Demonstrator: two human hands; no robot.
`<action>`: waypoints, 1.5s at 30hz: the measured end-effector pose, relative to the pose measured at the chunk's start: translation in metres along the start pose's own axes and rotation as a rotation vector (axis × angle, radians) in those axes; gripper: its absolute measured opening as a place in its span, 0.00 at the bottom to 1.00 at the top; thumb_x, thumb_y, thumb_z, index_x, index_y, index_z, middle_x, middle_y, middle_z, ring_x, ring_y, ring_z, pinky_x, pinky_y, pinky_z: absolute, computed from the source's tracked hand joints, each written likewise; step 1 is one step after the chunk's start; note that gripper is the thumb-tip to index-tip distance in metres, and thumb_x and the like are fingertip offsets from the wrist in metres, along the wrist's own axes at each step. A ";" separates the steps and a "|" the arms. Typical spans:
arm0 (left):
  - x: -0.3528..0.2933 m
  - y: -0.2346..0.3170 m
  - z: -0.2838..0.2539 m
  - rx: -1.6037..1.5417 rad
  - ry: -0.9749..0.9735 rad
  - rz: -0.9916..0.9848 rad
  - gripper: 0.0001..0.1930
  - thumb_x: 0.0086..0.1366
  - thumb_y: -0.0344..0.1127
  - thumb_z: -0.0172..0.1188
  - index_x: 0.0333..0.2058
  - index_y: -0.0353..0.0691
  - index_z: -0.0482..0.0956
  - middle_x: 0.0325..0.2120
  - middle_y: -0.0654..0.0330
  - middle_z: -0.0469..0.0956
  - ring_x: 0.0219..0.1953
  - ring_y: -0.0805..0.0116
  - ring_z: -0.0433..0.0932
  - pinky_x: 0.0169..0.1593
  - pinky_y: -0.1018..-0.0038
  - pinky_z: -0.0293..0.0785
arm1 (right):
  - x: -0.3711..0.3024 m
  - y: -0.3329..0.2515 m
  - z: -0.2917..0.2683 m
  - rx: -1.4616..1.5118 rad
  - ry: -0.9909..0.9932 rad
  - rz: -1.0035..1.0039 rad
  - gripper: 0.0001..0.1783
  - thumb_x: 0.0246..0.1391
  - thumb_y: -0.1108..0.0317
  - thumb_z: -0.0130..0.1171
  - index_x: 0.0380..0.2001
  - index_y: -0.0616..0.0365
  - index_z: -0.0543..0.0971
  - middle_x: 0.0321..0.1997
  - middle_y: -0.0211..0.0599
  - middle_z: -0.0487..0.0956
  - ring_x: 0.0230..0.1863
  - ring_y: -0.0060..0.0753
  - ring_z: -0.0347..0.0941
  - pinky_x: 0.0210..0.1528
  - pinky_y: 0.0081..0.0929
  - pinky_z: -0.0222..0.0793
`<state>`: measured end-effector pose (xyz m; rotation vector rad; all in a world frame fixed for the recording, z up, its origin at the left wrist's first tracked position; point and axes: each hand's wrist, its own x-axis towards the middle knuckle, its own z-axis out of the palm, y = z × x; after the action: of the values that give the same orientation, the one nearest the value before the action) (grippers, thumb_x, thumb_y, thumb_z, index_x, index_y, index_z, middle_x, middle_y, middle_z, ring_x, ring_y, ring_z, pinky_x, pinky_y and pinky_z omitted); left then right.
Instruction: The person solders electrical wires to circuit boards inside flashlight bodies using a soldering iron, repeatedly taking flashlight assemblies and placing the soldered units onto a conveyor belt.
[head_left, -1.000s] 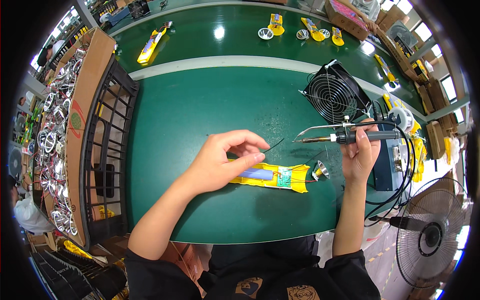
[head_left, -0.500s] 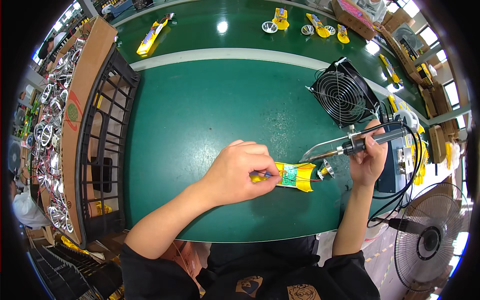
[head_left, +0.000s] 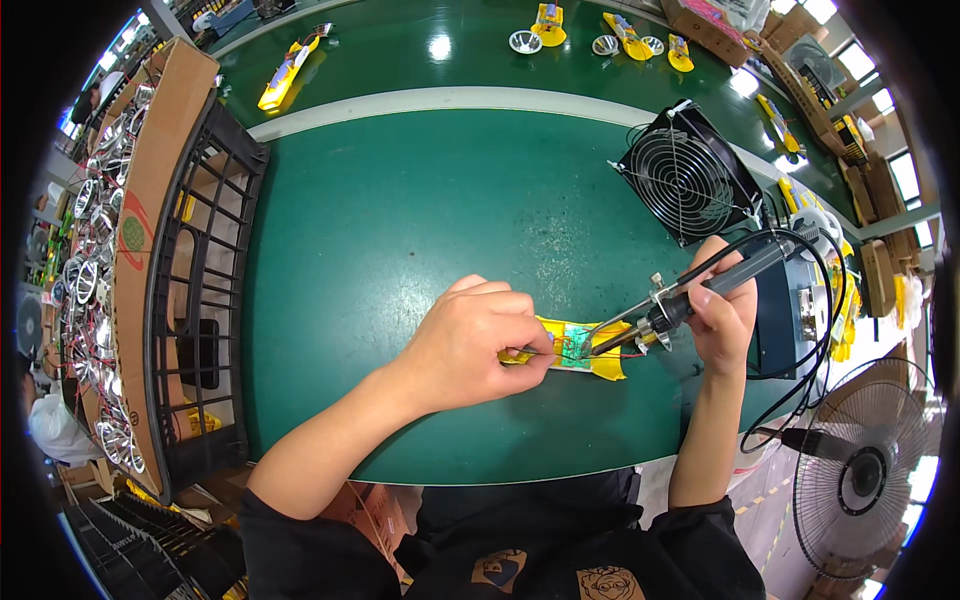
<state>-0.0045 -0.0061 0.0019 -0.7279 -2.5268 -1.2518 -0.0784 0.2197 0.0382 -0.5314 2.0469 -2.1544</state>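
Observation:
In the middle of the green mat lies a yellow plastic housing [head_left: 606, 364] with a small green circuit board [head_left: 577, 342] in it. My left hand [head_left: 484, 340] pinches a thin wire at the board's left side and partly covers the housing. My right hand [head_left: 722, 312] is closed around a soldering iron [head_left: 690, 300] with a thin metal feed tube clamped to it. The iron's tip meets the board's right part, or hovers just over it. Behind the iron, a small reflector [head_left: 652, 338] is partly hidden at the housing's right end.
A black fan [head_left: 688, 180] stands at the mat's back right, beside a blue box [head_left: 785, 325]. On the left, a black crate [head_left: 215, 270] adjoins a cardboard box [head_left: 165, 140] of reflectors. Yellow housings [head_left: 285, 78] lie on the green belt behind. Cables hang near my right wrist.
My right hand has brought the soldering iron left and down, its tip now at the circuit board. My left hand stays at the housing, still pinching the wire.

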 end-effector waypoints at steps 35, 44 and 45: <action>-0.001 -0.002 0.000 0.015 0.003 0.043 0.06 0.37 0.29 0.62 0.16 0.46 0.74 0.12 0.69 0.65 0.17 0.72 0.65 0.26 0.77 0.58 | 0.000 0.003 -0.004 0.062 0.030 -0.075 0.10 0.36 0.67 0.53 0.19 0.60 0.64 0.13 0.24 0.60 0.11 0.10 0.49 0.13 0.10 0.42; 0.000 -0.003 0.000 0.010 0.004 0.042 0.06 0.38 0.29 0.62 0.16 0.46 0.74 0.13 0.69 0.67 0.17 0.72 0.66 0.26 0.77 0.59 | 0.004 -0.001 -0.004 0.289 0.131 -0.156 0.08 0.42 0.69 0.49 0.23 0.58 0.62 0.10 0.23 0.60 0.09 0.09 0.48 0.12 0.09 0.43; 0.000 -0.003 -0.001 0.018 -0.004 0.041 0.06 0.38 0.29 0.62 0.16 0.46 0.74 0.13 0.69 0.67 0.18 0.72 0.66 0.26 0.77 0.59 | 0.004 -0.002 -0.004 0.312 0.153 -0.156 0.08 0.43 0.69 0.49 0.23 0.58 0.62 0.10 0.23 0.60 0.09 0.09 0.49 0.12 0.09 0.44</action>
<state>-0.0063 -0.0079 0.0005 -0.7742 -2.5095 -1.2146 -0.0834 0.2219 0.0411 -0.5126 1.7333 -2.6161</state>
